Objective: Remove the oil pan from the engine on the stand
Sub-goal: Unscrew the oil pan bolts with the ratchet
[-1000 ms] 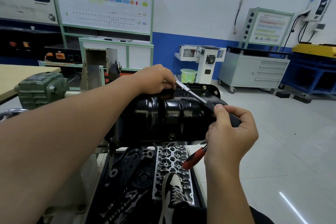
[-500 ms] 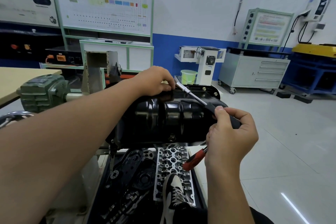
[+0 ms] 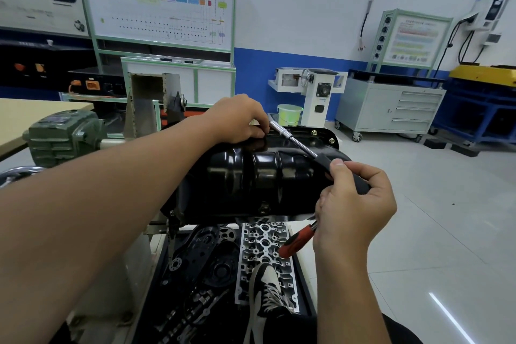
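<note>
The glossy black oil pan (image 3: 259, 176) sits on top of the engine on the stand, its flange at the far side carrying gold bolts (image 3: 314, 132). A chrome ratchet wrench (image 3: 301, 145) with a black grip slants across the pan. My right hand (image 3: 353, 204) grips its handle near the pan's right end. My left hand (image 3: 237, 120) reaches over the pan and its curled fingers hold the wrench head at the far flange. What sits under those fingers is hidden.
A tray under the engine holds a cylinder head (image 3: 265, 248), black covers (image 3: 201, 246), a camshaft and a red-handled tool (image 3: 297, 240). My shoe (image 3: 268, 290) rests there. A green gearbox (image 3: 64, 134) is left; a tool cabinet (image 3: 391, 106) and white stand (image 3: 315, 95) stand behind.
Hardly anything: both hands stay on the wrench, with only a slight shift of the view.
</note>
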The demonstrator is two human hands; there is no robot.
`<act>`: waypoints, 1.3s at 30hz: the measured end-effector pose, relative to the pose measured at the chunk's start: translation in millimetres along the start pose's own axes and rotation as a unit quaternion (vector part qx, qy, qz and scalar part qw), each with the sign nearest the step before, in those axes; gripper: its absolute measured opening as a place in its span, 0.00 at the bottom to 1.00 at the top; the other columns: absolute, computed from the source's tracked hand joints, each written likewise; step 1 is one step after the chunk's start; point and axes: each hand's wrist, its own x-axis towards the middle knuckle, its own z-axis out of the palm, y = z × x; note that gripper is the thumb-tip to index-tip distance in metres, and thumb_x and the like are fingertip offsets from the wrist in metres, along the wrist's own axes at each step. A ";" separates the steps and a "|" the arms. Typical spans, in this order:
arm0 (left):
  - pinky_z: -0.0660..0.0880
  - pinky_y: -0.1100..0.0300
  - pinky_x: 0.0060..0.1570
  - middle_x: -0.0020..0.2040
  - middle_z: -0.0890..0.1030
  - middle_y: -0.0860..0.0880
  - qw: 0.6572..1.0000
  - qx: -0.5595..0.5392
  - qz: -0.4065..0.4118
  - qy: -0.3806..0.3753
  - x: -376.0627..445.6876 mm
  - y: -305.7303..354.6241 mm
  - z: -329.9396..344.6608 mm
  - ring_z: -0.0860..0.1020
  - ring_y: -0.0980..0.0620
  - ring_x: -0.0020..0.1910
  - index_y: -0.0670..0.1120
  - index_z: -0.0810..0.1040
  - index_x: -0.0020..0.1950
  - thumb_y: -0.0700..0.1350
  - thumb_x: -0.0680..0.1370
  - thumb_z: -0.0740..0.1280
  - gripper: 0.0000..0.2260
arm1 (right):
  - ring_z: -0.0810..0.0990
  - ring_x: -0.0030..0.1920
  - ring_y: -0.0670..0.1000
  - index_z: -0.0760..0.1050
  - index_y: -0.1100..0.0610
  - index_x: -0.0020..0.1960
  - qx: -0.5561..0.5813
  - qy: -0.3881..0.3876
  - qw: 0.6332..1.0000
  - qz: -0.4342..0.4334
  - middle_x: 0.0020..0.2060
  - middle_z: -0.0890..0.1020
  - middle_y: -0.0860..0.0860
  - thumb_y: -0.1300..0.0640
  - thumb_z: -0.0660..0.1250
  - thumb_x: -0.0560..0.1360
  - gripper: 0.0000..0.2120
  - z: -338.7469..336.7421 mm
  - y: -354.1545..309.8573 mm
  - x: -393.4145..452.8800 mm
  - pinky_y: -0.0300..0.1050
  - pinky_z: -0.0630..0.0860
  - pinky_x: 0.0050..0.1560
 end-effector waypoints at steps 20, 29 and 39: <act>0.76 0.47 0.55 0.65 0.80 0.57 0.987 0.090 0.128 -0.021 -7.3 -2.4 -10.3 0.74 0.49 0.60 0.53 0.85 0.62 0.47 0.83 0.67 0.10 | 0.69 0.25 0.53 0.78 0.49 0.39 0.011 -0.006 1.000 0.006 0.28 0.75 0.54 0.58 0.74 0.72 0.07 -2.5 0.8 1.8 0.45 0.68 0.29; 0.77 0.46 0.53 0.65 0.80 0.56 0.985 0.110 0.129 -0.002 -9.8 1.4 -12.3 0.74 0.48 0.62 0.52 0.84 0.63 0.48 0.82 0.68 0.10 | 0.68 0.24 0.53 0.78 0.50 0.38 0.022 -0.008 1.000 0.010 0.28 0.74 0.54 0.60 0.74 0.73 0.09 -1.6 0.2 0.2 0.42 0.67 0.27; 0.79 0.46 0.48 0.63 0.80 0.54 0.964 0.222 0.148 -0.010 -7.0 8.6 -17.3 0.74 0.49 0.62 0.49 0.82 0.63 0.46 0.83 0.66 0.10 | 0.67 0.25 0.53 0.78 0.50 0.38 0.028 -0.008 1.000 0.013 0.28 0.74 0.53 0.59 0.74 0.73 0.09 -2.3 0.6 0.5 0.42 0.67 0.27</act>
